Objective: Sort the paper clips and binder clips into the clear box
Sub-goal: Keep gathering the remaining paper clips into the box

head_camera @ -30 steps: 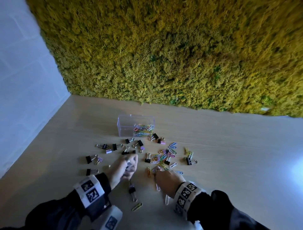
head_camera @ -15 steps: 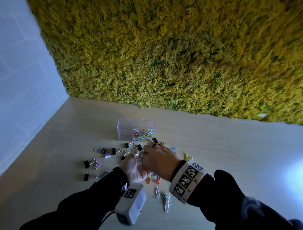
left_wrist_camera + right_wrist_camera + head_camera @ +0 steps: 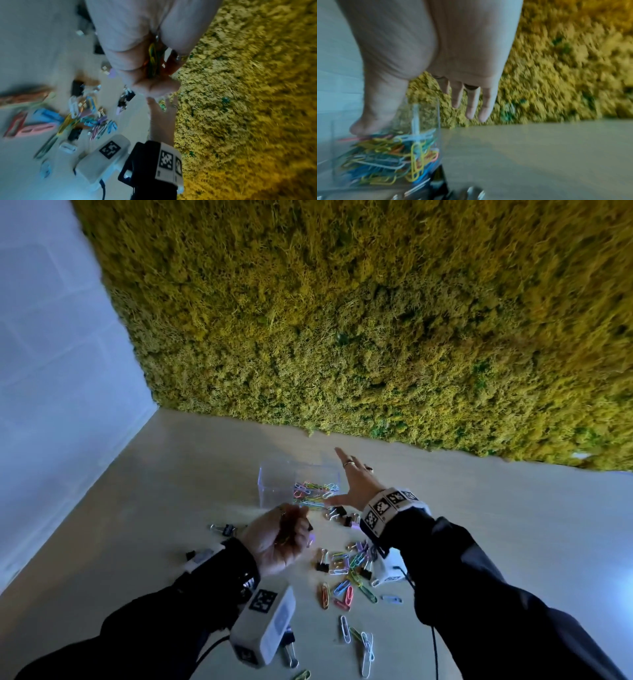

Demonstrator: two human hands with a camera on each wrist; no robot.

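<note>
Two hands at work: right hand (image 3: 358, 487), fingers spread and empty, hovers beside the clear plastic box (image 3: 274, 484) holding coloured paper clips, its long axis crosswise, while left hand (image 3: 279, 537), just nearer, clutches a bunch of coloured paper clips (image 3: 153, 59).

Office-type interior: preserved moss wall (image 3: 376, 320), white wall (image 3: 51, 354), pale wood-look tabletop (image 3: 513, 525) strewn with stationery.

Clear box (image 3: 274, 484) behind loose clips (image 3: 346, 577) on table (image 3: 513, 542); moss wall (image 3: 376, 320) behind.
</note>
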